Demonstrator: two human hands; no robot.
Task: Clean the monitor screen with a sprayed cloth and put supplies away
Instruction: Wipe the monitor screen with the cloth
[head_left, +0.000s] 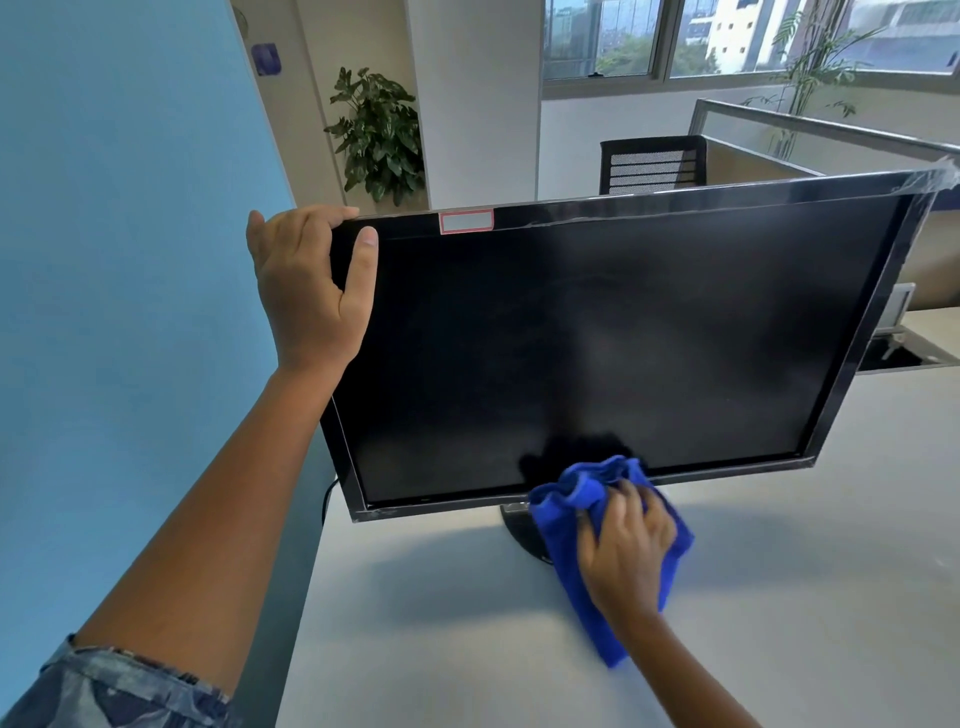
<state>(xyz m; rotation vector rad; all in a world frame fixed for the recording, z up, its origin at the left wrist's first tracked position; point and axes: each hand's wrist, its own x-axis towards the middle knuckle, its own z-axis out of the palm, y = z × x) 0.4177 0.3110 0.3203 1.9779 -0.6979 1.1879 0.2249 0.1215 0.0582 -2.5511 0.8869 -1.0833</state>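
Obs: right hand (626, 545) bunches blue cloth (576, 499) at the monitor (597, 332) bottom edge, 6 o'clock. Unwiped glass lies toward 12; long axis runs 9–3 (slightly tilted). Left hand (306, 280) grips the 10 o'clock corner, likely bracing.

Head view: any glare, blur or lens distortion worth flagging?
Head view: wide-angle distortion skews the monitor; hazy reflections, no hard glare, on its dark screen; right hand and blue cloth slightly blurred; soft shadow on the desk beneath.

Nothing is legible; the monitor (597, 338) bears a blank sticker (466, 222).
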